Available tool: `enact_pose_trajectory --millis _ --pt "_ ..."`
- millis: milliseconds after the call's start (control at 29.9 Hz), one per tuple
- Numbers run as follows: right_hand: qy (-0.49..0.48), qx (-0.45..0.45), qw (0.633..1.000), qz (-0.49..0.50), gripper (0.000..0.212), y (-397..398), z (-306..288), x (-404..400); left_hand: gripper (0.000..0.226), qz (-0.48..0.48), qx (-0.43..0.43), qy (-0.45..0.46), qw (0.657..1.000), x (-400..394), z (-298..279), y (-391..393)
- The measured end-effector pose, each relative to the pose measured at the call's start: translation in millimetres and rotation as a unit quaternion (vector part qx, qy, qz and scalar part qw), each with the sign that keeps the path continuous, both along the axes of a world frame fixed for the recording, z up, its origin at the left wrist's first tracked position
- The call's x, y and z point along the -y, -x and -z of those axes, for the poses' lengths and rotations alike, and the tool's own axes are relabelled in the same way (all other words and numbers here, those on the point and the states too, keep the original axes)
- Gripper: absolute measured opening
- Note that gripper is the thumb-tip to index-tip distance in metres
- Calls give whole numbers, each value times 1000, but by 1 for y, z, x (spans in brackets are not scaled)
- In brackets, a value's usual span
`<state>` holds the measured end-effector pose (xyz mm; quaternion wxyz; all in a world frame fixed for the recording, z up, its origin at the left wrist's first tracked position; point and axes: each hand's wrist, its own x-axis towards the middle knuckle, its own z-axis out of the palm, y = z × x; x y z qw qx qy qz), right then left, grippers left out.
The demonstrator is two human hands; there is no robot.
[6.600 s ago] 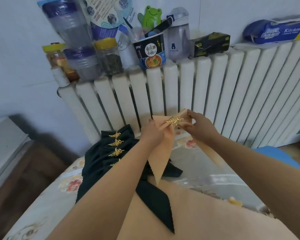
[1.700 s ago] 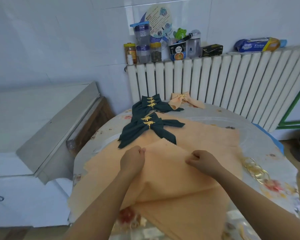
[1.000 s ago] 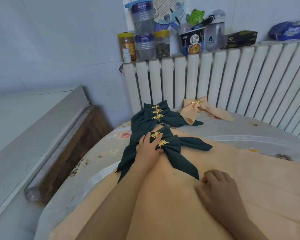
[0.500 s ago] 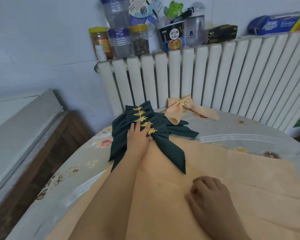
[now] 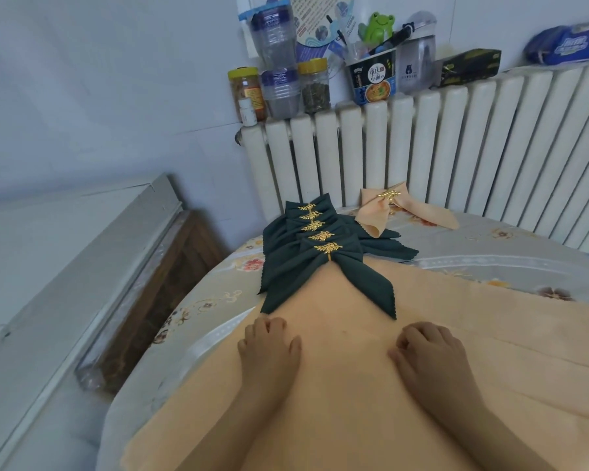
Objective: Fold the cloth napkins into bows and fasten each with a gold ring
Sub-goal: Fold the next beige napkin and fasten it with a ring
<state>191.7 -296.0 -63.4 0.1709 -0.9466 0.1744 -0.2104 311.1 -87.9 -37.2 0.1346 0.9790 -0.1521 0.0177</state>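
Napkins of peach cloth lie flat and unfolded in a stack across the near part of the table, which wears a grey covering printed with flowers. Both hands rest on top of this stack, side by side and apart. The left hand lies palm down with its fingers curled under at the tips, and the right hand lies the same way; whether the curled fingers pinch a fold of the peach cloth or only press on it cannot be told from this view.

Just beyond the hands, a row of dark green bows overlaps one behind another, five in all, each cinched at its middle by a gold ring shaped like a leafy sprig. The tails of the nearest green bow lie over the far edge of the peach stack. To the right of the row's far end sits a single peach bow with its own gold ring, one tail stretching away to the right.

Behind the table stands a white radiator, its top crowded with jars, plastic bottles, a noodle cup holding pens and a green frog figure, a dark box and a blue packet. A grey ledge runs along the left.
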Motion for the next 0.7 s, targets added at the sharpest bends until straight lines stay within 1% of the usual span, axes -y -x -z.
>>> enact_pose_trajectory --millis 100,167,200,234,267,301,334,401,468,535,601,635,702 --pt "-9 -23 1000 1 24 1 -3 -2 43 -13 -50 44 998 -17 -5 11" --pt "-2 -43 999 9 12 -2 -11 -4 41 -26 -113 95 989 -23 -10 10" --pt "5 -62 998 10 11 -4 -14 -3 38 -33 -139 126 982 -24 -12 9" --pt "12 -72 997 13 12 -7 -17 -2 29 -35 -145 160 976 -23 -13 7" --pt "15 -72 997 17 14 -13 -20 -2 16 -35 -129 194 972 -24 -16 4" --pt "14 -69 997 23 15 -19 -24 -1 9 -32 -101 220 970 -21 -20 -1" --pt "11 -63 997 32 16 -26 -28 0 9 -29 -63 232 970 -18 -22 -8" --pt "23 -44 998 49 17 -42 -32 2 9 -29 10 224 974 -7 -29 -23" --pt "15 -44 997 54 18 -56 -35 5 11 -40 52 194 979 3 -31 -35" --pt "-15 -63 996 56 19 -64 -34 7 12 -66 51 175 981 5 -24 -42" --pt "-21 -94 994 58 23 -63 -30 8 9 -98 17 169 981 1 -16 -44" --pt "-14 -112 992 63 28 -59 -29 9 16 -106 -2 158 982 0 -12 -44" --pt "18 -153 986 68 36 -47 -30 13 38 -88 -18 124 988 0 -9 -41"
